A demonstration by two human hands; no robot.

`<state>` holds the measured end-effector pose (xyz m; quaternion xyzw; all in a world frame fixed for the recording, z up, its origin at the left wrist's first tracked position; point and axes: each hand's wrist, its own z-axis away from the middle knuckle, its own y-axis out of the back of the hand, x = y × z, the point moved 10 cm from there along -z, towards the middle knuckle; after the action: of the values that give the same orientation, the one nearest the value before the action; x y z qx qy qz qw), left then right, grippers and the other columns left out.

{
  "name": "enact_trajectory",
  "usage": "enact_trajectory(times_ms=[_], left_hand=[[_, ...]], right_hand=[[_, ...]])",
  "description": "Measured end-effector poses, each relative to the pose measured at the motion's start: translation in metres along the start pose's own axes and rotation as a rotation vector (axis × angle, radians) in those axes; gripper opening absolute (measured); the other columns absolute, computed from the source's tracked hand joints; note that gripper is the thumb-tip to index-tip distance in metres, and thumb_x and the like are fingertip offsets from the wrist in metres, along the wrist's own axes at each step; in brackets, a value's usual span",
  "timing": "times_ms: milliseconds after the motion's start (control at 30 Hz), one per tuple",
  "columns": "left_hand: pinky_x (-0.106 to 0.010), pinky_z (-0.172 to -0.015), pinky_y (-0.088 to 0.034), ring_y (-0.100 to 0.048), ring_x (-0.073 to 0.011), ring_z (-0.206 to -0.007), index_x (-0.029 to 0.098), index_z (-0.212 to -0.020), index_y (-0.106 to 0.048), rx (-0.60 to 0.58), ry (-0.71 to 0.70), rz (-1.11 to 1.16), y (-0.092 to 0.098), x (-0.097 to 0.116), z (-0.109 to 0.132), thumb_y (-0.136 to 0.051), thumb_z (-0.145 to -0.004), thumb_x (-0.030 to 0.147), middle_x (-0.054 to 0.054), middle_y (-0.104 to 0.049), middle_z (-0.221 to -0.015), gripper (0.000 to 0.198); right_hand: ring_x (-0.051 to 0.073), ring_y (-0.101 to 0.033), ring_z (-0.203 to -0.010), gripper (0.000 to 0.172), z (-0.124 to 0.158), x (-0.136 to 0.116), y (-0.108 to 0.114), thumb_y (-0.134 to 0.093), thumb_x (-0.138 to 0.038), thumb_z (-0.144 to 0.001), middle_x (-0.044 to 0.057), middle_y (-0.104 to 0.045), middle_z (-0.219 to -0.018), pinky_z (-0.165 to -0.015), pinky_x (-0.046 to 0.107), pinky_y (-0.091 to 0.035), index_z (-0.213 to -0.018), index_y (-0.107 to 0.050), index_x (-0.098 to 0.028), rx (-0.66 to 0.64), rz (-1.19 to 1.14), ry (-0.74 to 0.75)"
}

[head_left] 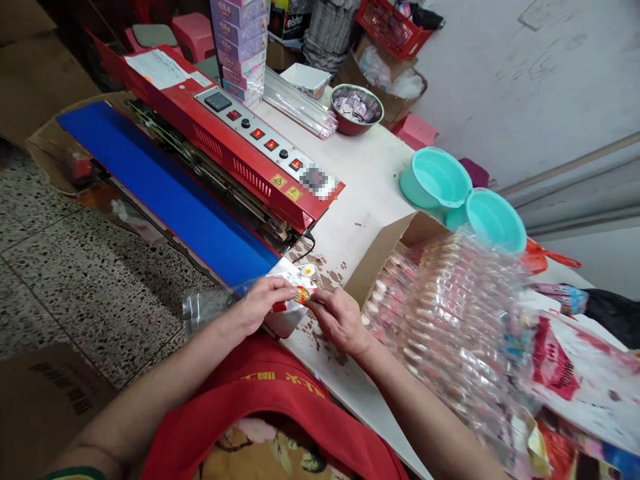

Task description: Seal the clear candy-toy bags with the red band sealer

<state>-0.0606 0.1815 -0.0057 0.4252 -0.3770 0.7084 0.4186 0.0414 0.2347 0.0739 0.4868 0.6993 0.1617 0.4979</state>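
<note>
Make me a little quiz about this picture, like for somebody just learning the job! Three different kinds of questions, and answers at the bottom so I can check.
1. Pick one. What colour is the long, flat belt beside the long red metal machine?
a) green
b) blue
c) yellow

2. True or false? The round, reddish-brown bowl with a pale rim holds lots of small pale purple pieces.

3. Fill the gap. A small red-and-yellow piece is between the fingertips of the left hand and the ____ hand.

Key:
1. b, blue
2. True
3. right: the right hand
</note>
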Motion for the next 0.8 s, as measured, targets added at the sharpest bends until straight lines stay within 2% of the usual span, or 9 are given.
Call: enact_trajectory(times_ms=[67, 100, 233, 300, 433, 533, 633, 700, 800], left_hand=[[-0.029, -0.075, -0.044, -0.056, -0.0166, -0.08, 0.016, -0.081, -0.069, 0.009, 0.074, 0.215, -0.005, -0.009, 0.004, -0.068, -0.076, 0.039, -0.005, -0.063, -0.086, 0.024], [-0.028, -0.075, -0.043, -0.056, -0.0161, -0.08, 0.016, -0.082, -0.07, 0.035, 0.05, 0.22, -0.004, -0.008, 0.006, -0.068, -0.076, 0.039, -0.004, -0.063, -0.086, 0.024], [-0.027, -0.08, -0.041, -0.055, -0.0158, -0.085, 0.018, -0.077, -0.071, 0.225, -0.232, -0.139, 0.012, 0.017, 0.016, -0.065, -0.081, 0.037, -0.002, -0.062, -0.083, 0.02], [-0.027, -0.082, -0.041, -0.056, -0.0167, -0.088, 0.02, -0.076, -0.071, 0.232, -0.303, -0.286, 0.012, 0.025, 0.019, -0.062, -0.083, 0.037, -0.002, -0.062, -0.082, 0.021], [-0.026, -0.074, -0.043, -0.056, -0.0174, -0.088, 0.02, -0.085, -0.07, 0.207, -0.253, -0.414, 0.017, 0.025, 0.018, -0.064, -0.08, 0.041, -0.003, -0.063, -0.09, 0.022], [-0.026, -0.071, -0.042, -0.055, -0.0163, -0.081, 0.019, -0.075, -0.068, 0.137, -0.198, -0.408, 0.016, 0.021, 0.021, -0.067, -0.077, 0.038, -0.002, -0.063, -0.082, 0.019], [-0.024, -0.061, -0.037, -0.051, -0.0132, -0.066, 0.016, -0.065, -0.065, 0.025, 0.045, -0.105, 0.008, -0.013, 0.025, -0.067, -0.075, 0.037, -0.002, -0.06, -0.067, 0.023], [-0.023, -0.055, -0.032, -0.049, -0.0113, -0.061, 0.015, -0.069, -0.066, 0.028, 0.219, 0.166, 0.003, -0.038, 0.032, -0.071, -0.071, 0.038, -0.002, -0.06, -0.066, 0.024], [-0.021, -0.054, -0.029, -0.046, -0.0089, -0.059, 0.014, -0.073, -0.068, 0.138, 0.234, 0.306, 0.007, -0.05, 0.034, -0.076, -0.068, 0.039, -0.002, -0.06, -0.068, 0.027]], right_hand=[[0.018, -0.057, -0.078, 0.01, 0.004, 0.009, 0.001, -0.059, -0.027, -0.091, 0.006, -0.064, -0.091, -0.071, 0.031, -0.047, -0.093, -0.067, -0.023, 0.08, -0.129, -0.137], [0.019, -0.058, -0.083, 0.009, 0.007, 0.018, 0.0, -0.062, -0.031, -0.088, 0.006, -0.062, -0.094, -0.072, 0.032, -0.048, -0.091, -0.067, -0.024, 0.133, -0.237, -0.251], [0.016, -0.056, -0.075, 0.026, 0.03, 0.046, -0.032, -0.07, -0.045, -0.079, 0.003, -0.06, -0.088, -0.065, 0.029, -0.049, -0.09, -0.064, -0.023, 0.281, -0.805, -0.764], [0.014, -0.053, -0.067, 0.027, 0.036, 0.046, -0.048, -0.071, -0.047, -0.077, 0.0, -0.06, -0.079, -0.064, 0.028, -0.047, -0.085, -0.064, -0.021, 0.284, -0.951, -0.887], [0.013, -0.05, -0.067, 0.027, 0.034, 0.042, -0.053, -0.069, -0.045, -0.079, 0.0, -0.059, -0.073, -0.066, 0.028, -0.044, -0.076, -0.063, -0.019, 0.216, -0.866, -0.862], [0.015, -0.051, -0.068, 0.026, 0.029, 0.033, -0.05, -0.064, -0.043, -0.084, 0.001, -0.058, -0.072, -0.066, 0.028, -0.042, -0.075, -0.061, -0.019, 0.072, -0.667, -0.749], [0.016, -0.053, -0.072, 0.026, 0.025, 0.018, -0.052, -0.057, -0.043, -0.089, 0.002, -0.06, -0.077, -0.069, 0.03, -0.044, -0.078, -0.059, -0.02, -0.133, -0.584, -0.602], [0.017, -0.055, -0.075, 0.028, 0.027, 0.012, -0.059, -0.054, -0.046, -0.09, 0.003, -0.062, -0.08, -0.072, 0.031, -0.046, -0.081, -0.058, -0.02, -0.238, -0.671, -0.572], [0.017, -0.056, -0.071, 0.034, 0.036, 0.023, -0.072, -0.055, -0.055, -0.087, 0.002, -0.061, -0.076, -0.07, 0.031, -0.049, -0.082, -0.055, -0.021, -0.186, -0.897, -0.73]])
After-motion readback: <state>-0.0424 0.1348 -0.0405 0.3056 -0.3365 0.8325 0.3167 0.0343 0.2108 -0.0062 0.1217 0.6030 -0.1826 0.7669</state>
